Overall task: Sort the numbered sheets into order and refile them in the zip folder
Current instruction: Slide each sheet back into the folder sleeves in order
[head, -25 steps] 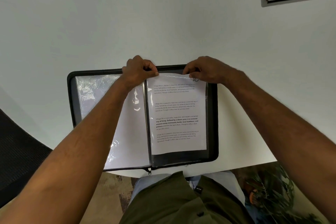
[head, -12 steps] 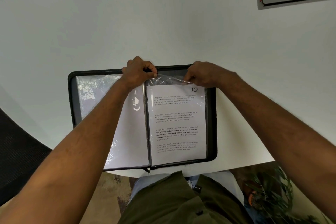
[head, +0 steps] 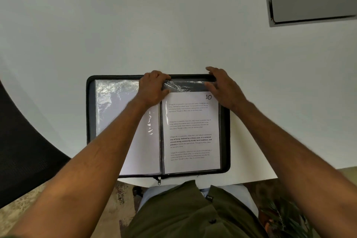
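Your left hand (head: 153, 87) is curled, pinching the top edge of the clear sleeve (head: 185, 85) near the spine of the open zip folder (head: 225, 131) on the white worktop (head: 173, 25). Your right hand (head: 222, 87) lies loosely spread, fingertips on the sleeve's top right corner. One sheet (head: 191, 133), numbered 10, sits inside; your forearm hides part of the left page.

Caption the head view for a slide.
Both hands at the top of the open zip folder, sheet 10 seated in its right-hand sleeve.
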The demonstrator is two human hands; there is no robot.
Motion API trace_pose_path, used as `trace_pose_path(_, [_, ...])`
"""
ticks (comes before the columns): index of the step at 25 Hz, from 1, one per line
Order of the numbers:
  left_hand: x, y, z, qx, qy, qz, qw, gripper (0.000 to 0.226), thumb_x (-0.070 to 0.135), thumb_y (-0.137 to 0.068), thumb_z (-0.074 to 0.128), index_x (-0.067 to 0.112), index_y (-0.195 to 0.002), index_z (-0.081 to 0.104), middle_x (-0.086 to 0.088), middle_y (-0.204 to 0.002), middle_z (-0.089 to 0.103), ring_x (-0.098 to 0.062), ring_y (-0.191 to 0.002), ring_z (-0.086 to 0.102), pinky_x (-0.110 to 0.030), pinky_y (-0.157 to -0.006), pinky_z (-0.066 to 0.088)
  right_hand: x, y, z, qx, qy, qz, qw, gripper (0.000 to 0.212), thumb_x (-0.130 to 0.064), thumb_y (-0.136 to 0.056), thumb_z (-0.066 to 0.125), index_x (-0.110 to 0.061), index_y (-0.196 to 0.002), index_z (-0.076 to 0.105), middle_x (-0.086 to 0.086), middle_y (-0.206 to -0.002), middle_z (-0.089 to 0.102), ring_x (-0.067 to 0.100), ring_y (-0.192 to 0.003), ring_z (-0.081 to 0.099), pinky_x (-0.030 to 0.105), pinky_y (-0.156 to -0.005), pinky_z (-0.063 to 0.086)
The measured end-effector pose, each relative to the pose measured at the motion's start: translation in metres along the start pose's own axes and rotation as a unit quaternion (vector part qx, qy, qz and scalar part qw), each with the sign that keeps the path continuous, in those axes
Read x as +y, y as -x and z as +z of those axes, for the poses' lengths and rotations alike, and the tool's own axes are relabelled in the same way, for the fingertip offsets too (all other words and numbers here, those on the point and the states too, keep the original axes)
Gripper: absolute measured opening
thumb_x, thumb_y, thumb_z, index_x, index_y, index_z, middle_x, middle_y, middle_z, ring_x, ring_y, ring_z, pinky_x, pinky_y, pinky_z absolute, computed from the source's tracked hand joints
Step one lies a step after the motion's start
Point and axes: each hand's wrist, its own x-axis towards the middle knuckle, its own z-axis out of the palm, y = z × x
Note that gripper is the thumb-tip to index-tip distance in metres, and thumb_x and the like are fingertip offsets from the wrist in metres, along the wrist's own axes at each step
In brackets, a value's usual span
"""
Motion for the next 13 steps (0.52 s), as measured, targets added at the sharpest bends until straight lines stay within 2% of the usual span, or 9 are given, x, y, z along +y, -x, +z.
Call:
trace_pose_path(2, [-0.012, 0.029, 0.011, 0.042, -0.017, 0.007, 0.999, 0.069, 0.039, -0.088, 0.072, 0.018, -0.149, 0.048, -0.013, -0.154, 0.043, -0.038, -0.14, 0.04, -0.051, -0.116, 0.033, 0.006, 0.021, 0.011, 0.048, 0.013, -0.001, 0.999, 0.07, -0.024, -0.095, 0.068, -0.029, -0.155, 0.033, -0.002, -0.156, 0.034, 0.02, -0.134, 0.048, 0.038, -0.107, 0.046])
trace_pose_path(4, [-0.033, 0.067, 0.024, 0.059, -0.039, -0.042, 0.997, 0.074, 0.048, -0.091, 0.059, 0.015, -0.154, 0.038, -0.018, -0.162, 0.033, -0.041, -0.147, 0.033, -0.054, -0.119, 0.03, 0.006, 0.045, 0.025, 0.058, 0.036, 0.018, 0.997, 0.084, -0.017, -0.091, 0.072, -0.024, -0.16, 0.024, 0.001, -0.167, 0.014, 0.026, -0.148, 0.029, 0.037, -0.11, 0.036])
trace_pose_path(6, [-0.056, 0.107, 0.036, 0.045, -0.042, -0.109, 0.992, 0.077, 0.059, -0.096, 0.042, 0.013, -0.157, 0.029, -0.021, -0.165, 0.025, -0.042, -0.15, 0.026, -0.054, -0.121, 0.026, 0.003, 0.07, 0.043, 0.045, 0.061, 0.033, 0.997, 0.09, -0.014, -0.089, 0.072, -0.021, -0.162, 0.021, 0.001, -0.171, 0.003, 0.028, -0.153, 0.018, 0.039, -0.111, 0.034])
trace_pose_path(10, [-0.076, 0.179, 0.041, 0.06, 0.055, -0.264, 0.961, 0.087, 0.044, -0.094, 0.067, 0.011, -0.161, 0.022, -0.019, -0.168, 0.014, -0.041, -0.154, 0.015, -0.056, -0.122, 0.019, 0.001, 0.123, 0.077, -0.023, 0.084, 0.032, 0.996, 0.086, -0.018, -0.091, 0.07, -0.016, -0.161, 0.021, 0.005, -0.172, 0.0, 0.027, -0.157, 0.009, 0.044, -0.122, 0.028])
trace_pose_path(13, [-0.077, 0.216, 0.039, 0.088, 0.131, -0.372, 0.915, 0.089, 0.038, -0.089, 0.076, 0.01, -0.158, 0.027, -0.018, -0.165, 0.02, -0.04, -0.151, 0.019, -0.055, -0.121, 0.022, -0.001, 0.157, 0.093, -0.04, 0.086, 0.047, 0.994, 0.083, -0.017, -0.092, 0.069, -0.015, -0.161, 0.022, 0.008, -0.171, 0.004, 0.027, -0.157, 0.01, 0.045, -0.124, 0.028])
